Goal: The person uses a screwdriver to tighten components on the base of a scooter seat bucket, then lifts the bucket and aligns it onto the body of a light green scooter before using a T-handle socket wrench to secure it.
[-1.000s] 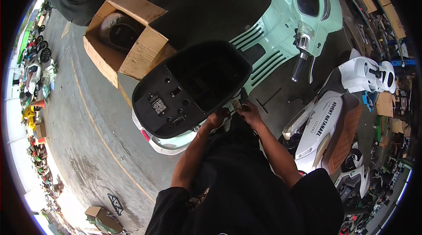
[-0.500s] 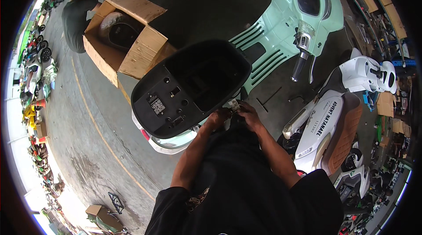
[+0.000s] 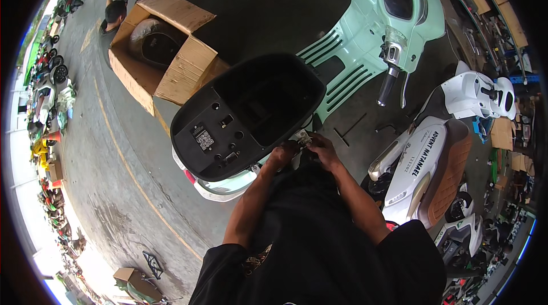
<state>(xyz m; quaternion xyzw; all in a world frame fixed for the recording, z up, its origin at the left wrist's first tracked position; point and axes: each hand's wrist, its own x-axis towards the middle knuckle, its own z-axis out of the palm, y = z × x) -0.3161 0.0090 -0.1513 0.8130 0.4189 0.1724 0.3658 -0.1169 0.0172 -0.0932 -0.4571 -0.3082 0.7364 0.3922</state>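
Note:
Close to my body, at the near edge of a mint-green scooter [image 3: 337,59], my two hands are nearly together. A small pale, crinkled packet-like thing [image 3: 302,136] shows between them; its exact kind cannot be made out. My right hand [image 3: 321,150] is closed with its fingers pinching this thing. My left hand [image 3: 283,155] is closed beside it, with its fingertips partly hidden. Just beyond my hands lies the scooter's black under-seat storage tub [image 3: 242,113], uncovered, with a square-coded label on its left part.
An open cardboard box [image 3: 185,71] holding a dark, partly wrapped part stands at the far left, with another person [image 3: 114,16] behind it. A white scooter [image 3: 416,159] with a brown seat is to the right. A T-shaped tool [image 3: 349,129] lies on the floor.
My hands stay almost in place, the small pale thing still between them. The other person has dropped lower behind the cardboard box.

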